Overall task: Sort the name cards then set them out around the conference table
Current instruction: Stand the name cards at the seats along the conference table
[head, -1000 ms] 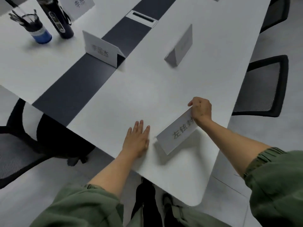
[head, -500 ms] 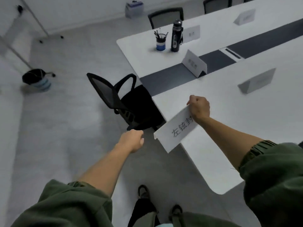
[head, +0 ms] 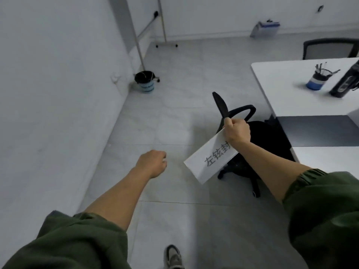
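Note:
My right hand grips the top edge of a white folded name card with dark characters printed on it. The card hangs in the air above the floor, in front of a black office chair. My left hand is out in front over the floor, fingers curled in a loose fist, holding nothing. The white conference table with its dark centre strip is at the right edge of the view.
A blue pen cup and a black bottle stand on the table's end. Another black chair is behind the table. A small bin sits by the left wall, near a whiteboard stand. Grey tiled floor lies ahead.
I have turned left away from the table, which has slid to the right edge. My left hand came off the tabletop and curled. The card has stayed in my right hand.

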{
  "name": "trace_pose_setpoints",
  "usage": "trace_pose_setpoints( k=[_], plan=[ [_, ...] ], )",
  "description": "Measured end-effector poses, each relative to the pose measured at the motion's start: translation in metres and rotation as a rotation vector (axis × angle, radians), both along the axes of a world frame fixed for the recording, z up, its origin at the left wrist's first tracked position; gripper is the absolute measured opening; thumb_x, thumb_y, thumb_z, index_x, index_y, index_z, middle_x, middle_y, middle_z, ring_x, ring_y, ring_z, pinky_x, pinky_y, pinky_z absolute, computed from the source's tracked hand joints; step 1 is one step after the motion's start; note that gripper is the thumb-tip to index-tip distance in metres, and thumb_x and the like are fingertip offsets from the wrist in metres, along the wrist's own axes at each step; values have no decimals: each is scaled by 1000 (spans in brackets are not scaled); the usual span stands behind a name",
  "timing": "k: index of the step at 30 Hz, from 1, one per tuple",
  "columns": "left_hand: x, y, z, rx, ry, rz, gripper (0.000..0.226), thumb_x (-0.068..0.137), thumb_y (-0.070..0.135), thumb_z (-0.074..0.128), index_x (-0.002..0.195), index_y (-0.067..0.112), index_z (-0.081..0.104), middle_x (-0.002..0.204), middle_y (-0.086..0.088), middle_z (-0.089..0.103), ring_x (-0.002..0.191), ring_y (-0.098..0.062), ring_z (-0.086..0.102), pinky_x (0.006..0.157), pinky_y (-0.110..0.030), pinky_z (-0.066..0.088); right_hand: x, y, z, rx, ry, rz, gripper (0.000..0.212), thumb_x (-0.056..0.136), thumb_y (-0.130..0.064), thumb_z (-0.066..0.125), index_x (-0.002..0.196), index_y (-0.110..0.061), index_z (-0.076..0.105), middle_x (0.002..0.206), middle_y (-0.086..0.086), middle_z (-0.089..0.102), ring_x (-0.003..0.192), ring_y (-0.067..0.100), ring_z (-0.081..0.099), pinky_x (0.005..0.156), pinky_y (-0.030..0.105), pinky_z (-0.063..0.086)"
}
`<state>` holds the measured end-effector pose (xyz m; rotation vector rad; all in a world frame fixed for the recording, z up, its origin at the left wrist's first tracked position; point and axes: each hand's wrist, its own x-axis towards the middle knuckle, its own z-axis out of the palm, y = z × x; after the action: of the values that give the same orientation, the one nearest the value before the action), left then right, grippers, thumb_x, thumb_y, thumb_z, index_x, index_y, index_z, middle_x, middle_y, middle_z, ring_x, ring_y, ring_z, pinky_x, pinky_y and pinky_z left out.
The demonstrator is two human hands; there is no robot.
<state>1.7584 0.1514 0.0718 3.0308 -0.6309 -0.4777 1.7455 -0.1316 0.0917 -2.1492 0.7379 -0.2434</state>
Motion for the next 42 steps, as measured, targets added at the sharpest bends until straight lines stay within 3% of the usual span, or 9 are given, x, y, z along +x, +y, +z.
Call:
trace_pose_setpoints(
  k=[5, 10, 16, 26, 31, 39, 42],
  plan=[
    [86, 96, 14, 42, -14, 78, 35, 96, 30, 44, 124, 15, 58, 125, -11, 60, 110, -29, 58, 87, -35, 47, 93, 78, 2, 46, -7, 10, 36, 91, -31, 43, 66, -6, 48, 66, 12, 46, 61, 25, 45, 58, 34, 30],
    [182, 121, 21, 21, -35, 98, 38, 98, 32, 44, 131, 16, 55, 127, -11, 59, 110, -28, 58, 87, -35, 48, 181, 101, 4, 53, -23, -7, 37, 93, -30, 42, 62, -9, 42, 62, 11, 41, 59, 24, 42, 57, 34, 29],
    [310, 96, 19, -10, -36, 69, 38, 98, 32, 44, 131, 17, 55, 127, -11, 58, 109, -28, 58, 86, -35, 46, 301, 85, -2, 80, -12, -54, 38, 92, -30, 42, 59, -12, 36, 58, 6, 37, 55, 23, 36, 52, 31, 24],
    [564, 45, 43, -32, -60, 88, 37, 97, 32, 44, 130, 17, 54, 127, -9, 57, 111, -27, 56, 86, -35, 45, 558, 34, 20, 89, -19, -93, 33, 89, -31, 43, 67, -9, 53, 67, 10, 50, 59, 26, 45, 57, 33, 36],
    [669, 19, 43, -25, -52, 70, 34, 97, 32, 46, 125, 18, 57, 123, -8, 58, 106, -27, 57, 84, -36, 46, 658, 14, 20, 79, -13, -105, 32, 88, -30, 42, 63, -9, 46, 64, 8, 44, 57, 25, 39, 54, 33, 31],
    [881, -39, 35, -4, -40, -95, 36, 97, 32, 45, 129, 16, 54, 128, -8, 57, 112, -27, 56, 89, -37, 48, 825, -41, 5, 90, -16, -261, 36, 87, -31, 42, 58, -10, 43, 61, 7, 45, 59, 27, 43, 57, 33, 35],
    [958, -68, 45, 6, -53, -139, 37, 97, 32, 44, 130, 16, 54, 128, -10, 56, 109, -27, 57, 83, -34, 46, 880, -67, 11, 99, -32, -336, 37, 88, -32, 43, 59, -9, 47, 63, 8, 48, 61, 28, 46, 58, 34, 37]
  ],
)
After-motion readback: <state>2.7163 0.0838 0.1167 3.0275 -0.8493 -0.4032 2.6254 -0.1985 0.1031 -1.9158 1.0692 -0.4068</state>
